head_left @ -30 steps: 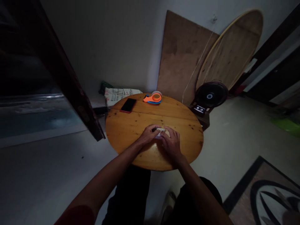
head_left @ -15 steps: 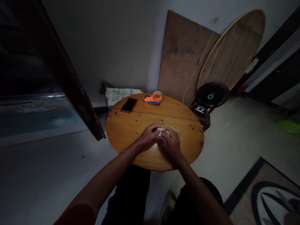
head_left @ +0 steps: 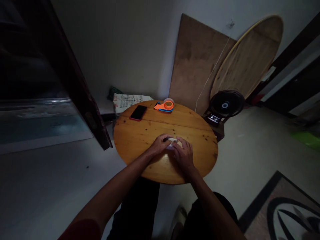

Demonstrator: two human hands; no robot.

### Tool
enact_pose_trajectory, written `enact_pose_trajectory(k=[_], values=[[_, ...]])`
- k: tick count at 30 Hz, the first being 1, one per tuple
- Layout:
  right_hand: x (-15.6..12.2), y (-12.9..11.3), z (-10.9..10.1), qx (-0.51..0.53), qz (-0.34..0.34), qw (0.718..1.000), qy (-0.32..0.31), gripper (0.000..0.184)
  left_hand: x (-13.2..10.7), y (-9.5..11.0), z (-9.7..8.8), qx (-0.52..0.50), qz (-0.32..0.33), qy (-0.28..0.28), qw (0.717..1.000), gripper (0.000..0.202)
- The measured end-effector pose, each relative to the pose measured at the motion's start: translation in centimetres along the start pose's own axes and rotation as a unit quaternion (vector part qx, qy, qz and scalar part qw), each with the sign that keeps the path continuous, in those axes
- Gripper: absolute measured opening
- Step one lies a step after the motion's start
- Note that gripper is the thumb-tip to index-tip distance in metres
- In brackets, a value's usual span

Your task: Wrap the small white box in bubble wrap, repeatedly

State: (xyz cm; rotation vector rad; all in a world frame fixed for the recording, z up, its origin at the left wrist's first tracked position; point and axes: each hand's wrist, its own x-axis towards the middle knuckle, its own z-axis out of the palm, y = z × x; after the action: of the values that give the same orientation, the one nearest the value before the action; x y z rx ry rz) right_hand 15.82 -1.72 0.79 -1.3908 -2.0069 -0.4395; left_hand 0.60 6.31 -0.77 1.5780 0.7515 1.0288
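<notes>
Pinching a small white object (head_left: 172, 140), the person's left hand (head_left: 158, 144) and right hand (head_left: 184, 152) each have a closed grip; beyond the object on the tabletop (head_left: 140, 133) lies an orange tape dispenser (head_left: 164, 106).

No legible txt; white sack (head_left: 132, 100) print too blurry.

Whitish object (head_left: 172, 140), orange-and-blue tape dispenser (head_left: 162, 106), red-edged black phone (head_left: 138, 112), dark-speckled honey-brown tabletop (head_left: 140, 135)

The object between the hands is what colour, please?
The object looks whitish, in the head view.
</notes>
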Motion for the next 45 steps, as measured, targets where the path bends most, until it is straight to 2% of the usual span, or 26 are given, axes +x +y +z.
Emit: enact_pose_trajectory(k=[4, 6, 12, 23, 27, 32, 39, 45], values=[[0.1, 0.0, 0.1, -0.021, -0.011, 1.0, 0.007, 0.019, -0.1, -0.4, 0.2, -0.019, 0.006, 0.04, 0.999, 0.052], [0.1, 0.0, 0.1, -0.025, -0.016, 1.0, 0.01, 0.021, -0.1, -0.4, 0.3, -0.006, 0.022, 0.052, 0.998, 0.056], [0.1, -0.1, 0.0, -0.025, -0.014, 1.0, -0.004, 0.019, -0.1, 0.3, 0.4, 0.036, 0.019, 0.057, 0.998, 0.055], [0.1, 0.0, 0.2, -0.024, 0.008, 1.0, -0.016, 0.019, 0.5, -1.2, 0.4, 0.004, 0.019, 0.053, 0.998, 0.053], [-0.1, 0.0, 0.3, -0.03, 0.012, 0.999, -0.024, 0.026, 0.5, -0.9, 0.4, 0.005, 0.017, 0.054, 0.998, 0.049], [0.0, 0.2, 0.5, -0.018, 0.009, 0.999, -0.036, 0.024, 0.3, -0.3, 0.4, 0.029, 0.026, 0.061, 0.997, 0.046], [0.1, 0.2, 0.4, -0.029, 0.024, 0.998, -0.05, 0.027, 0.1, -0.7, 0.4, -0.019, 0.008, 0.067, 0.998, 0.051], [0.1, 0.2, 0.5, -0.023, 0.03, 0.998, -0.059, 0.027, 0.0, -0.7, 0.3, -0.006, 0.018, 0.073, 0.997, 0.049]])
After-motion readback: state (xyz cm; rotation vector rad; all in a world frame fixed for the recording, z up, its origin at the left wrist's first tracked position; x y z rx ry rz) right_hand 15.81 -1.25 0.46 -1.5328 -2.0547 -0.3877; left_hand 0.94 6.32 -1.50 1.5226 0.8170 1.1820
